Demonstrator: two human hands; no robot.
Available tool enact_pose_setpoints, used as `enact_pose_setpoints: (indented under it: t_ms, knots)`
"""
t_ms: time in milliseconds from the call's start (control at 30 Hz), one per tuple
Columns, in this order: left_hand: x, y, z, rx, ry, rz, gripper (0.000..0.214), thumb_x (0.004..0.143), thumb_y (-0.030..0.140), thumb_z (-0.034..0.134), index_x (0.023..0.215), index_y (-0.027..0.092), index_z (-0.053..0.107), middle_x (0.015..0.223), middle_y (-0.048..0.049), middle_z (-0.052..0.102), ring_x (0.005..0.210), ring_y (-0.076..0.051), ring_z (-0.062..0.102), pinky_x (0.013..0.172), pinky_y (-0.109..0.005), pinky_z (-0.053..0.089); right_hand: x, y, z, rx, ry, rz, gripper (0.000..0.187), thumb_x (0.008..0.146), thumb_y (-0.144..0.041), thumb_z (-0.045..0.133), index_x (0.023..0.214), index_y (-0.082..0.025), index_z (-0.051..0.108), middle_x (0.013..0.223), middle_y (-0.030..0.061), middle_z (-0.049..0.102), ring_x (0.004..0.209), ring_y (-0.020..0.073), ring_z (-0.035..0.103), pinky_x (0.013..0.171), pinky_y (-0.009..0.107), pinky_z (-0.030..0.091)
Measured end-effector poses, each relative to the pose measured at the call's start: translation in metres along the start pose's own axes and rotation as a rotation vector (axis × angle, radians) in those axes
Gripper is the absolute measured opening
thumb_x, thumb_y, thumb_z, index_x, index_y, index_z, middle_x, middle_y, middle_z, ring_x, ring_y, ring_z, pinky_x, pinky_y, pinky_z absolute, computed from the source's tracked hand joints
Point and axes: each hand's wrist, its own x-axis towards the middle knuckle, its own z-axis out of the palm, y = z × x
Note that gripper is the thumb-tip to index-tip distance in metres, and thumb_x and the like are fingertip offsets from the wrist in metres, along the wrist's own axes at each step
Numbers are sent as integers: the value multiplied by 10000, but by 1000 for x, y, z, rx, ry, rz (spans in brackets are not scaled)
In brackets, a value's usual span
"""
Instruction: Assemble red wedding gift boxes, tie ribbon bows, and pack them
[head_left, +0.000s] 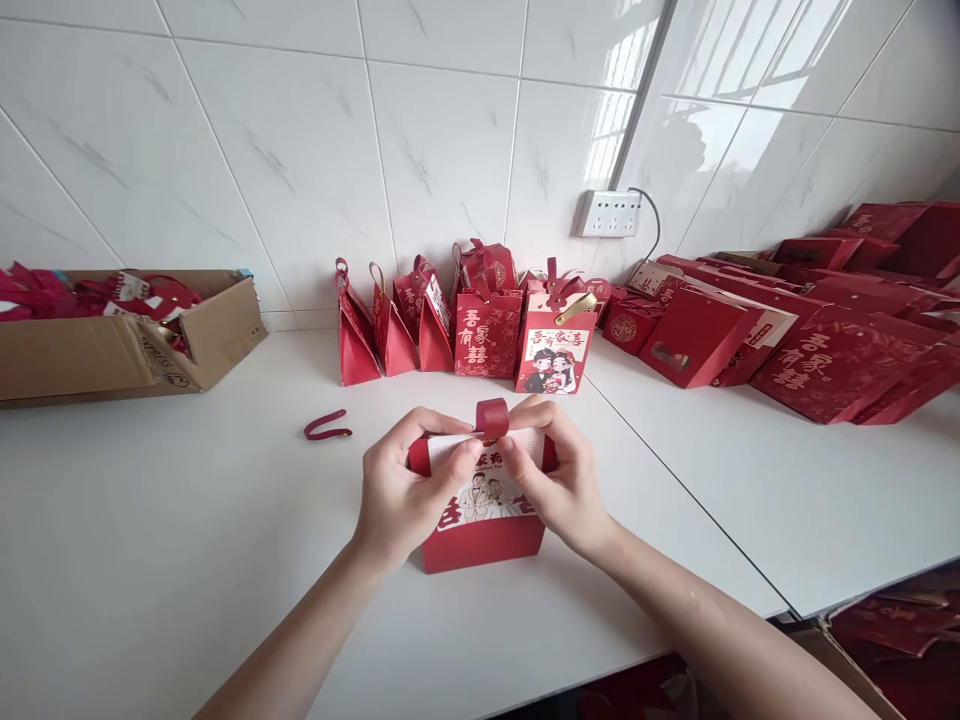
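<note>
A red gift box [484, 545] with a white panel showing a cartoon couple stands on the white table in front of me. A dark red strap handle [493, 417] loops up from its top edge. My left hand [416, 480] pinches the top edge left of the strap, thumb in front and fingers behind. On the other side, my right hand [559, 475] grips the same edge, its thumb close to the strap's base. Both hands are closed on the box, and the fingers behind it are partly hidden. A loose dark red strap [328, 426] lies bent to the left.
Several finished-looking red gift boxes [486, 335] stand by the tiled wall. At left is a cardboard carton [172, 350] holding red straps and ribbons. Stacked red boxes [840, 360] lean at right. A power strip [609, 214] is fixed to the wall, its cable hanging down.
</note>
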Motion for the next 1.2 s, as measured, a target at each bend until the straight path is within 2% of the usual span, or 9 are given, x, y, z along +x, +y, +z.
enact_pose_setpoints:
  t_ms: [333, 400, 500, 633, 733, 800, 900, 1000, 1200]
  knots:
    - [3, 1, -2, -37, -33, -58, 51, 748, 186, 658, 760, 217, 620, 677, 52, 670, 566, -87, 604, 531, -164, 489, 1, -1, -4, 13, -58, 72, 47, 859, -176, 551, 865, -220, 536, 786, -11, 566, 685, 112, 531, 616, 242, 444]
    - [2, 1, -2, -71, -32, -100, 45, 752, 214, 665, 770, 214, 624, 687, 36, 674, 589, -105, 615, 543, -184, 499, 0, 4, -9, 63, -112, 59, 270, 841, -196, 581, 1084, -257, 482, 879, 4, 570, 748, 132, 560, 634, 258, 476]
    - [1, -1, -3, -122, -50, -173, 74, 764, 262, 667, 797, 212, 622, 674, 26, 669, 541, -108, 594, 494, -195, 482, 2, 12, -22, 191, -310, 149, 659, 821, -231, 603, 1351, -293, 216, 995, 34, 571, 739, 145, 590, 567, 262, 505]
    - [0, -12, -6, -183, -102, -237, 175, 799, 336, 638, 922, 215, 615, 701, 7, 667, 583, -129, 612, 512, -213, 492, 11, 18, -38, 125, -511, 338, 290, 827, -306, 621, 1082, -188, 548, 935, 53, 664, 806, 189, 649, 662, 308, 549]
    - [-1, -31, -5, -238, -133, -254, 396, 801, 392, 627, 1147, 220, 538, 1053, -70, 669, 961, -214, 643, 767, -300, 537, 17, 21, -40, 187, -320, 488, 253, 820, -378, 640, 974, -178, 621, 983, 63, 699, 897, 231, 668, 747, 352, 561]
    - [-1, -41, -4, -260, -109, -301, 582, 770, 418, 653, 1277, 235, 433, 1314, -105, 540, 1226, -265, 507, 939, -367, 479, 20, 25, -38, 305, -93, 539, 308, 803, -408, 658, 1025, -199, 614, 1071, 61, 691, 962, 248, 662, 809, 380, 557]
    - [-3, -45, 1, -267, -196, -413, 578, 754, 418, 669, 1255, 231, 451, 1297, -106, 552, 1219, -274, 514, 964, -397, 463, 22, 34, -35, 489, 168, 536, 382, 752, -442, 703, 1050, -230, 595, 1158, 57, 666, 1030, 265, 640, 872, 413, 541]
    - [-5, -36, 7, -249, -345, -371, 376, 786, 377, 641, 1106, 200, 553, 1132, -96, 636, 1075, -256, 598, 917, -393, 491, 23, 42, -36, 598, 193, 548, 421, 694, -458, 742, 1026, -242, 597, 1150, 63, 669, 1055, 277, 625, 887, 435, 532]
    - [-7, -40, 4, 27, -101, -9, 678, 661, 292, 748, 1264, 231, 445, 1258, -121, 561, 1144, -296, 556, 930, -434, 495, 26, 44, -39, 617, 99, 578, 450, 592, -430, 775, 981, -272, 614, 1082, 18, 688, 1034, 239, 625, 913, 408, 509]
